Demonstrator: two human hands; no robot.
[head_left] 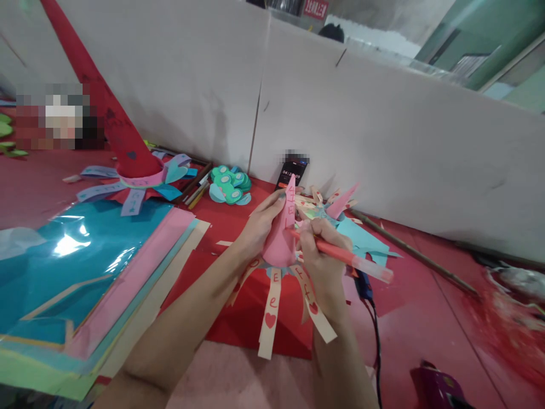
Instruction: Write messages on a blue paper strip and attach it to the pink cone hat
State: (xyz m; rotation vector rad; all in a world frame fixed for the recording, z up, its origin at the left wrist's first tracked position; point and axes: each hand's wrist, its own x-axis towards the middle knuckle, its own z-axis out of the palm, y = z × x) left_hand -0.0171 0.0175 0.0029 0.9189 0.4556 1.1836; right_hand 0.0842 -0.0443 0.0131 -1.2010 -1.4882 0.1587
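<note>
A pink paper cone hat [279, 247] stands upright in front of me, with red characters written down its side. Cream paper strips [272, 295] with red letters and hearts fan out from its base. My left hand [266, 218] is closed around the cone's left side. In my right hand [321, 241] is a red marker pen [344, 255], its tip against the cone's side below the written characters. Beneath the hat lies red paper [276, 326].
A tall red cone hat [123, 136] stands at the left, behind stacked coloured paper [140, 255]. A phone [293, 170] leans on the white partition [383, 130]. Right are a thin stick [417, 253], a black cable [377, 341] and a purple object [440, 386].
</note>
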